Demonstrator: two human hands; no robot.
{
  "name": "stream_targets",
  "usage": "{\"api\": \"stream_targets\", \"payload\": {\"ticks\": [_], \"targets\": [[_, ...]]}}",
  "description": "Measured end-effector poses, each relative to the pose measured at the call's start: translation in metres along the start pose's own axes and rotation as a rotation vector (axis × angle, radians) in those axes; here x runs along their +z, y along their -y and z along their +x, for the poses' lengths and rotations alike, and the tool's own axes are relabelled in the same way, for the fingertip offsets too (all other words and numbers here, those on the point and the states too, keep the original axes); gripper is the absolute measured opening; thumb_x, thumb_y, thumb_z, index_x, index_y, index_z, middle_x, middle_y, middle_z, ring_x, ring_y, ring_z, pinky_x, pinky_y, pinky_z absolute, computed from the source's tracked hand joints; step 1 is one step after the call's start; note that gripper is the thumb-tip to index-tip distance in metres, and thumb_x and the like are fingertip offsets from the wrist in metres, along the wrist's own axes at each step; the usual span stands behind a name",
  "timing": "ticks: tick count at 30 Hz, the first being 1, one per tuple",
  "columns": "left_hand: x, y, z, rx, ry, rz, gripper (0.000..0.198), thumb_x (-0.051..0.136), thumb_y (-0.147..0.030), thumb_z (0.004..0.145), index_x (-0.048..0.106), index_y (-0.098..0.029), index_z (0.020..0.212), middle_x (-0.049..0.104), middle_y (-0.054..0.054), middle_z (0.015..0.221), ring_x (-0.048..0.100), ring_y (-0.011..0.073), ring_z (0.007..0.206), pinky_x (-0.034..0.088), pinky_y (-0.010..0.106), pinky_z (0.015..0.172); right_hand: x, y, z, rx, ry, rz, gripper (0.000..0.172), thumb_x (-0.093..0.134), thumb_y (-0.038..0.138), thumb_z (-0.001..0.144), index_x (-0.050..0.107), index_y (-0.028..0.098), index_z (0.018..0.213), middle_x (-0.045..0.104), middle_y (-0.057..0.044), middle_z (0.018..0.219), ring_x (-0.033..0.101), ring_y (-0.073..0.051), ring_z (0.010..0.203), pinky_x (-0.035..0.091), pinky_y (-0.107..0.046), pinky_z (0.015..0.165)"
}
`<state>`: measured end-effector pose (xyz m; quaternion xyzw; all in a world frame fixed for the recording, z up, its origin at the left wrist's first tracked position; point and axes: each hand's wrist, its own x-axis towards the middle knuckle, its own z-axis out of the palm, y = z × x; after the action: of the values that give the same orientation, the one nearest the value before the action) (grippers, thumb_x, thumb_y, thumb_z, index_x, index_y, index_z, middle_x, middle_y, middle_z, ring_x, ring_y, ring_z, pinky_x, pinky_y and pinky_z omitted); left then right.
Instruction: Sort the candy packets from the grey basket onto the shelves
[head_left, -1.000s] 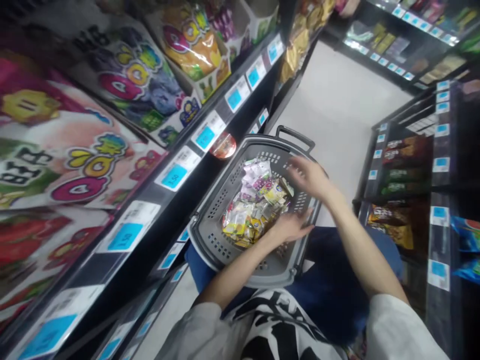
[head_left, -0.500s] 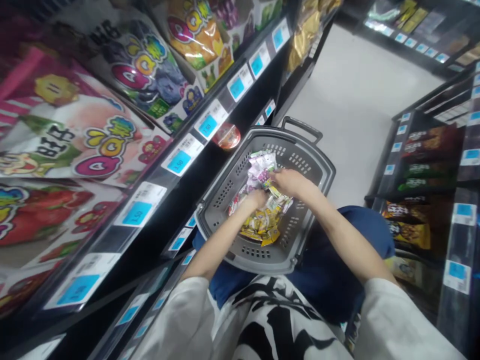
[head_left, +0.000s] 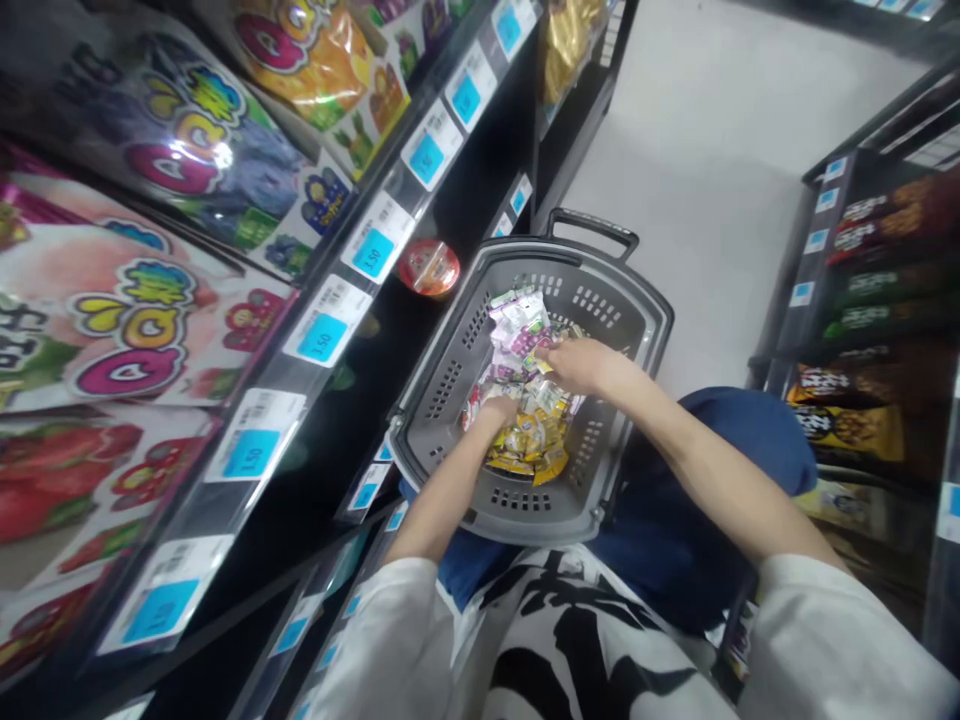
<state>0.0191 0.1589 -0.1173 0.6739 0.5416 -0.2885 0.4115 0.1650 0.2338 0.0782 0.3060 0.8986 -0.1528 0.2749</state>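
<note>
A grey plastic basket [head_left: 571, 515] rests by my lap, with small wrapped packets inside. Yellow packets [head_left: 534, 440] lie toward the near side, and white and purple packets [head_left: 517, 325] toward the far side. My right hand [head_left: 571, 364] is closed at the right of the pile, its fingertips on a small packet with yellow and purple on it. Lower left, my left hand [head_left: 498, 412] reaches into the packets; its fingers are hidden among them.
A shelf with large candy bags [head_left: 150, 330] and price tags [head_left: 322, 325] runs along the left. A round red-lidded container [head_left: 429, 267] sits on a lower shelf. Snack bags [head_left: 851, 425] fill the right shelf. Pale floor [head_left: 697, 150] lies ahead.
The view has shifted, so the left shelf appears further left. My left hand has moved slightly left and down from my right hand, and the gap between them looks wider.
</note>
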Motion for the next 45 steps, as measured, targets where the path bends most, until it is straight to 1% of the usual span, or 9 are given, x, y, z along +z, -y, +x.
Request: {"api": "stream_targets", "payload": {"ticks": [7,14,19,27,31,33,36,41,45], "targets": [[-0.004,-0.001,-0.006,-0.067,0.006,0.089,0.036,0.059,-0.039,0.097,0.063,-0.014,0.123,0.065,0.012,0.126,0.064,0.0236,0.115,0.053,0.047,0.1,0.001,0.004,0.003,-0.012,0.003,-0.012,0.045,0.047,0.03,0.1,0.053,0.01,0.14,0.071,-0.02,0.114,0.067,-0.034,0.11,0.049,-0.038,0.081],[-0.004,0.0,-0.008,-0.062,0.032,0.093,0.035,0.065,-0.033,0.092,0.066,-0.015,0.121,0.067,0.016,0.127,0.065,0.0256,0.117,0.053,0.042,0.099,0.003,0.004,0.008,-0.016,-0.002,0.01,0.047,0.049,0.033,0.099,0.055,0.009,0.139,0.071,-0.022,0.114,0.067,-0.036,0.106,0.05,-0.042,0.081],[0.001,0.005,-0.002,-0.109,-0.011,0.121,0.037,0.06,-0.04,0.096,0.063,-0.015,0.123,0.064,0.012,0.128,0.063,0.0239,0.116,0.052,0.048,0.101,0.004,0.006,0.009,-0.013,0.01,0.013,0.049,0.048,0.033,0.1,0.053,0.01,0.142,0.07,-0.021,0.116,0.067,-0.035,0.108,0.051,-0.042,0.083],[0.009,0.005,0.006,-0.174,-0.07,0.134,0.036,0.062,-0.036,0.095,0.061,-0.014,0.124,0.063,0.012,0.128,0.062,0.0243,0.115,0.053,0.048,0.099,0.004,0.007,0.004,-0.011,0.026,0.026,0.049,0.049,0.033,0.1,0.052,0.009,0.143,0.07,-0.022,0.117,0.067,-0.036,0.109,0.05,-0.043,0.086],[-0.001,0.007,0.0,-0.196,-0.09,0.11,0.036,0.063,-0.033,0.094,0.061,-0.013,0.124,0.064,0.012,0.126,0.064,0.0236,0.112,0.055,0.046,0.096,0.006,0.005,0.002,0.002,0.034,0.022,0.045,0.05,0.034,0.1,0.057,0.01,0.138,0.07,-0.02,0.116,0.067,-0.033,0.107,0.049,-0.039,0.083],[-0.011,0.009,-0.007,-0.191,-0.103,0.089,0.033,0.066,-0.024,0.091,0.062,-0.01,0.121,0.066,0.016,0.121,0.066,0.0247,0.11,0.055,0.04,0.093,0.007,0.004,0.002,0.012,0.027,0.014,0.044,0.05,0.034,0.1,0.059,0.01,0.134,0.071,-0.019,0.116,0.068,-0.032,0.106,0.049,-0.038,0.082],[-0.029,0.013,-0.022,-0.124,-0.154,0.044,0.035,0.067,-0.009,0.081,0.064,-0.008,0.116,0.069,0.02,0.115,0.068,0.0255,0.105,0.052,0.028,0.084,0.01,0.001,0.002,0.005,0.011,0.021,0.043,0.053,0.032,0.098,0.06,0.009,0.134,0.071,-0.019,0.114,0.068,-0.032,0.105,0.05,-0.038,0.081],[-0.052,0.021,-0.047,0.123,-0.271,-0.049,0.03,0.059,-0.014,0.08,0.063,-0.017,0.109,0.071,0.005,0.102,0.065,0.0152,0.09,0.047,0.02,0.077,0.015,-0.006,0.01,-0.021,-0.038,0.046,0.051,0.063,0.021,0.089,0.056,0.013,0.138,0.068,-0.017,0.122,0.065,-0.032,0.11,0.051,-0.039,0.085],[-0.059,0.022,-0.063,0.397,-0.343,-0.362,0.026,0.056,-0.012,0.073,0.06,-0.016,0.098,0.065,-0.001,0.086,0.058,0.011,0.076,0.045,0.019,0.069,0.014,-0.008,0.017,-0.055,-0.053,0.077,0.073,0.077,0.017,0.077,0.05,0.011,0.144,0.057,-0.019,0.141,0.056,-0.034,0.126,0.047,-0.041,0.099]]}}
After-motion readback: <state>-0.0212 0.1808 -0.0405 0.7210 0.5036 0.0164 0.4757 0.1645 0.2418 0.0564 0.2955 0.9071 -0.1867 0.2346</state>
